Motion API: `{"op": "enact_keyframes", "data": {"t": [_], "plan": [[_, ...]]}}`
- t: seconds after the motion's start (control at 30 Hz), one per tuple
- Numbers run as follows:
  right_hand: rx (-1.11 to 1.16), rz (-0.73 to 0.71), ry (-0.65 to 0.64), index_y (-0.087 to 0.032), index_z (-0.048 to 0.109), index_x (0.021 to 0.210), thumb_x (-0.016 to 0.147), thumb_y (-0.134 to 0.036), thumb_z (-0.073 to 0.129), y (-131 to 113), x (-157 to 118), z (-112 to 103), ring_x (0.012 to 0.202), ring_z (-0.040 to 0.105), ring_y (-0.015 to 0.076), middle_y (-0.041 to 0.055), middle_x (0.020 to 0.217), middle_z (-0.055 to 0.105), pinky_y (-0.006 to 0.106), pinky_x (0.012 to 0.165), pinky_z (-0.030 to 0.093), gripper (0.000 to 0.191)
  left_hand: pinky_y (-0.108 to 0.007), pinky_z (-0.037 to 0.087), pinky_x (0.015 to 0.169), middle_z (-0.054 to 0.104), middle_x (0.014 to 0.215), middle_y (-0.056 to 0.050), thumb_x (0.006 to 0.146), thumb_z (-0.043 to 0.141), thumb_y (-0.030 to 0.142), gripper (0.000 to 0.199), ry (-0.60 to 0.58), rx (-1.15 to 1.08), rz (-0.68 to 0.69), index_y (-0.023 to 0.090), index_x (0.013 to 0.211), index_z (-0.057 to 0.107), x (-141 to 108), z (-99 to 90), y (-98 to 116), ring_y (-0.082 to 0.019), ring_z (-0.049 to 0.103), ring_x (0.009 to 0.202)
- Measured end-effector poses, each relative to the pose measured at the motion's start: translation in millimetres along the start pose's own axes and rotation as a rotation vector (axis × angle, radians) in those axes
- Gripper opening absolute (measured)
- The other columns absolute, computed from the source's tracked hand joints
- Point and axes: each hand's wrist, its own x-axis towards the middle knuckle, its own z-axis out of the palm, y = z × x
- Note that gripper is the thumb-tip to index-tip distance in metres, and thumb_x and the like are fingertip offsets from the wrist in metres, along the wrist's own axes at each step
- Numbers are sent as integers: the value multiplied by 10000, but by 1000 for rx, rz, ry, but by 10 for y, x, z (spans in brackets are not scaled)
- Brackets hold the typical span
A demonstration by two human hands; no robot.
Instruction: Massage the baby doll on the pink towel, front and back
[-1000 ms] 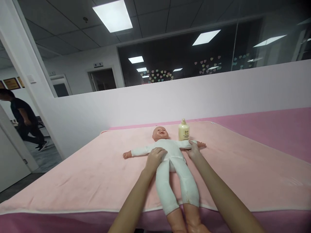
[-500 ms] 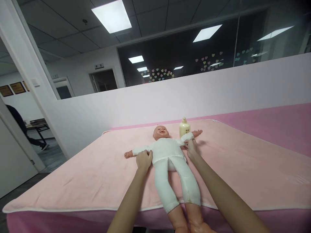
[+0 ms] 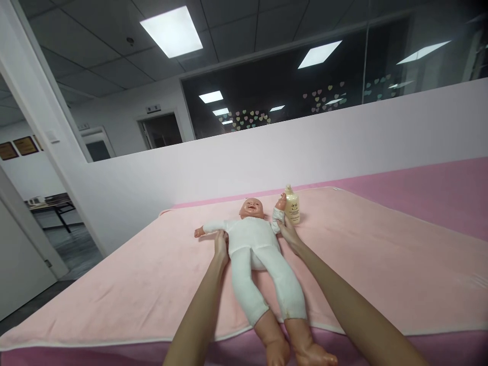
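A baby doll (image 3: 251,235) with a white cloth body lies on its back on a pink blanket (image 3: 152,284), its head at the far end and its bare feet towards me. My right hand (image 3: 288,236) grips the doll's arm on the right, which is bent upward at the elbow. On the other side, my left hand (image 3: 221,246) is closed at the doll's upper arm, close against its torso; the fingertips are partly hidden. That arm stretches out flat to the left. Just behind my right hand stands a pale yellow pump bottle (image 3: 293,207).
The blanket covers a pink padded surface (image 3: 430,195), whose front edge is near me. A low white wall (image 3: 244,162) with dark glass above runs along the back. At the left are a door (image 3: 23,254) and a table (image 3: 57,206) beyond it.
My right hand has moved left and bent the doll's outstretched arm upward and inward. The doll has shifted slightly left in view. A person at the far left is out of view now.
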Motion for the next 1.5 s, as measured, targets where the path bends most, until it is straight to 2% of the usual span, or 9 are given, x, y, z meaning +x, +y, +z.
{"op": "enact_keyframes", "data": {"t": [0.17,0.3,0.5,0.7,0.8,0.93,1.17,1.4,1.5], "plan": [[-31,-62,-3,-214,586,1148,709,-220,589,8,4,-9,1166,517,163,43,1271,583,326,1032,363,439,-237,515,677,599,717,-24,940,382,314,241,72,-330,-91,184,864,569,101,-19,75,-122,600,654],[-47,-86,35,-220,605,1132,714,-231,582,11,13,-12,1131,534,164,33,1231,609,323,1007,378,419,-286,537,731,633,775,-70,926,426,440,337,16,-320,-160,152,939,601,106,-21,85,-162,630,735],[-403,-96,-83,-242,658,1033,750,-280,538,63,12,-41,969,589,201,10,967,689,342,932,412,309,-305,486,849,675,1085,-82,787,652,283,342,-224,185,191,175,1112,642,-5,139,-14,-212,625,957],[-699,75,-15,-214,651,856,726,-350,600,175,114,-73,807,600,238,42,754,653,370,803,439,195,-322,459,767,711,923,-111,793,568,303,280,-15,711,256,146,985,698,2,206,-20,-266,637,888],[-719,147,-3,-212,616,765,708,-351,623,199,157,-41,835,606,270,70,742,639,378,777,432,150,-321,442,737,711,870,-131,791,548,320,255,49,892,238,151,902,704,11,238,17,-284,642,873],[-718,163,153,-225,584,740,690,-358,642,189,118,45,917,591,294,92,771,628,399,814,411,154,-346,425,718,696,852,-175,793,528,372,272,103,1005,253,159,832,692,-40,247,40,-328,632,872],[-738,104,283,-228,522,1020,692,-409,613,135,5,88,810,583,252,67,865,625,357,740,416,385,-298,387,648,683,826,-100,848,385,329,317,-34,901,258,194,874,671,-124,167,37,-252,601,772],[-725,65,39,-244,624,943,691,-314,573,-64,-2,38,858,570,249,61,910,652,355,776,409,266,-318,392,686,648,750,-114,798,484,275,195,21,722,110,181,686,613,-6,69,80,-287,589,842],[-551,92,-41,-248,658,943,592,-204,628,-154,-3,57,865,582,253,45,881,667,346,774,435,355,-312,412,673,627,711,-116,727,582,215,80,17,616,88,153,713,629,15,39,104,-283,603,815]]}}
